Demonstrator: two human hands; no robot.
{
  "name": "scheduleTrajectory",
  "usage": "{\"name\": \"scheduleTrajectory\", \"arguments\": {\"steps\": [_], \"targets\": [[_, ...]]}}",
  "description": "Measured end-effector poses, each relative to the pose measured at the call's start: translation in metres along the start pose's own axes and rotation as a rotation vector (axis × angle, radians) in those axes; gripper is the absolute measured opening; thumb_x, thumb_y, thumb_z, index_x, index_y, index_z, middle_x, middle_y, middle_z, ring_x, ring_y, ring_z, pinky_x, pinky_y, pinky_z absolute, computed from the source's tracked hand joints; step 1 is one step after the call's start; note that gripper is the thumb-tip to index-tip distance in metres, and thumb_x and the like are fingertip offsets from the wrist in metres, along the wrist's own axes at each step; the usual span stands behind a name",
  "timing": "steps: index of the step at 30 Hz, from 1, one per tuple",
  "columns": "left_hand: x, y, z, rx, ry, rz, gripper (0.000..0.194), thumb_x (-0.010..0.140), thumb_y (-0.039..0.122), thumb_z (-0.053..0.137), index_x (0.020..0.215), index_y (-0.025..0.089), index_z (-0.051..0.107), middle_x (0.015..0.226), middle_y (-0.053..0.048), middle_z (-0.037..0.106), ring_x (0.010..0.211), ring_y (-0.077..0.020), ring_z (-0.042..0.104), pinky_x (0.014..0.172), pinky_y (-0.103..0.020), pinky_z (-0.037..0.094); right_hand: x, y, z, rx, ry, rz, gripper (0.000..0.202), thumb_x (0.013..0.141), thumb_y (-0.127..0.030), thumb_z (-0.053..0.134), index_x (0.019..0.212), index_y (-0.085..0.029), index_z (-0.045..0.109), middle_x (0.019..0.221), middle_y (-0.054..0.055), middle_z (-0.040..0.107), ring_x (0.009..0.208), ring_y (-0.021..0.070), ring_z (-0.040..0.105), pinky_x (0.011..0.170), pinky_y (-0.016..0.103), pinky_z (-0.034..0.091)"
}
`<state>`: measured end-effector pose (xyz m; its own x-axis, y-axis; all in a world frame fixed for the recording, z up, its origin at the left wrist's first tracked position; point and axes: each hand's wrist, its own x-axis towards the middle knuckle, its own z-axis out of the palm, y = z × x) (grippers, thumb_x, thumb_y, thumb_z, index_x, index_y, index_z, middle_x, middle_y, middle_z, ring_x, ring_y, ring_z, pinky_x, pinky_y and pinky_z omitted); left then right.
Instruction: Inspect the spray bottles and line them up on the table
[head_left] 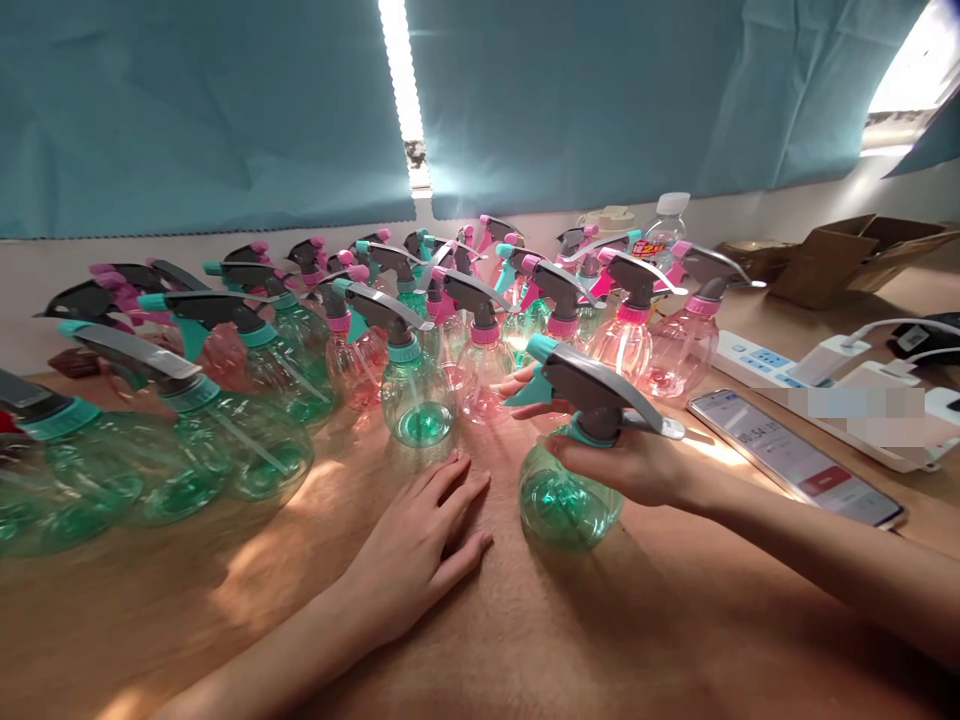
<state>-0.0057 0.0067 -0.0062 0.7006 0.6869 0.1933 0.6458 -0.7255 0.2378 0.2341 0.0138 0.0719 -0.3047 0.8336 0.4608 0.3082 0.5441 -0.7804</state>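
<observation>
My right hand [630, 465] is round the neck of a green spray bottle [566, 505], its thumb in front just below the grey and teal spray head and its fingertips showing behind the trigger. That bottle is nearly upright, low over or on the wooden table [465, 660]; I cannot tell which. To its left, my left hand [424, 535] lies palm down on the wood with its fingers apart, holding nothing. Just beyond those fingertips stands another green spray bottle [418, 405], and a pink spray bottle [484, 375] is beside that one.
Several more green and pink spray bottles crowd the back and left, including a large green one [262, 450]. On the right lie a phone [795, 455] and a white power strip [772, 375] with plugs. Behind are an open cardboard box [832, 260] and a blue-green curtain [225, 120].
</observation>
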Motion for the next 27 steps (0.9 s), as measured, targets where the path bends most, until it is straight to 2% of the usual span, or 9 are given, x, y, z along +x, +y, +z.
{"name": "scheduleTrajectory", "arguments": {"steps": [3, 6, 10, 17, 22, 27], "targets": [[-0.0006, -0.0003, 0.0007, 0.006, -0.002, 0.004, 0.046, 0.099, 0.041, 0.046, 0.141, 0.022, 0.044, 0.147, -0.011, 0.043, 0.135, -0.0299, 0.038, 0.109, -0.05, 0.036, 0.0009, 0.0006, 0.0021, 0.036, 0.014, -0.003, 0.044, 0.071, -0.018, 0.051, 0.113, -0.025, 0.063, 0.086, 0.003, 0.071, 0.079, 0.0205, 0.071, 0.077, 0.037, 0.058], [-0.0004, -0.0001, 0.0003, 0.008, -0.006, 0.003, 0.046, 0.099, 0.04, 0.046, 0.141, 0.022, 0.044, 0.148, -0.011, 0.043, 0.136, -0.0299, 0.038, 0.109, -0.049, 0.035, -0.0006, 0.0037, 0.0028, 0.059, -0.002, -0.002, 0.047, 0.072, -0.018, 0.053, 0.118, -0.025, 0.062, 0.097, 0.005, 0.071, 0.082, 0.0207, 0.072, 0.078, 0.037, 0.059], [0.0004, 0.0001, -0.0006, 0.005, 0.001, 0.0, 0.046, 0.099, 0.041, 0.047, 0.141, 0.023, 0.044, 0.147, -0.011, 0.044, 0.135, -0.0303, 0.039, 0.109, -0.05, 0.036, -0.0033, 0.0079, 0.0024, 0.11, 0.0, 0.016, 0.049, 0.073, -0.016, 0.057, 0.121, -0.026, 0.06, 0.109, 0.006, 0.07, 0.086, 0.0207, 0.072, 0.069, 0.032, 0.061], [-0.0004, 0.0002, 0.0004, -0.001, 0.012, 0.002, 0.045, 0.099, 0.041, 0.045, 0.14, 0.023, 0.045, 0.147, -0.011, 0.044, 0.135, -0.0306, 0.039, 0.109, -0.05, 0.036, -0.0039, 0.0095, 0.0016, 0.132, 0.021, 0.0, 0.049, 0.072, -0.014, 0.059, 0.12, -0.026, 0.059, 0.113, 0.006, 0.071, 0.092, 0.0235, 0.073, 0.073, 0.034, 0.062], [-0.0005, 0.0002, 0.0, 0.012, -0.001, 0.004, 0.045, 0.1, 0.042, 0.044, 0.141, 0.022, 0.044, 0.147, -0.011, 0.044, 0.135, -0.0296, 0.038, 0.109, -0.05, 0.036, -0.0037, 0.0092, 0.0003, 0.128, -0.013, 0.006, 0.049, 0.073, -0.013, 0.056, 0.12, -0.024, 0.06, 0.12, 0.009, 0.069, 0.099, 0.026, 0.072, 0.077, 0.036, 0.062], [0.0007, 0.0004, -0.0005, 0.008, -0.001, 0.0, 0.045, 0.099, 0.042, 0.046, 0.14, 0.022, 0.045, 0.147, -0.011, 0.044, 0.136, -0.0299, 0.038, 0.11, -0.05, 0.035, -0.0035, 0.008, 0.0008, 0.124, -0.014, -0.003, 0.056, 0.073, -0.013, 0.056, 0.128, -0.027, 0.056, 0.119, 0.007, 0.07, 0.098, 0.0255, 0.072, 0.081, 0.039, 0.062]]}}
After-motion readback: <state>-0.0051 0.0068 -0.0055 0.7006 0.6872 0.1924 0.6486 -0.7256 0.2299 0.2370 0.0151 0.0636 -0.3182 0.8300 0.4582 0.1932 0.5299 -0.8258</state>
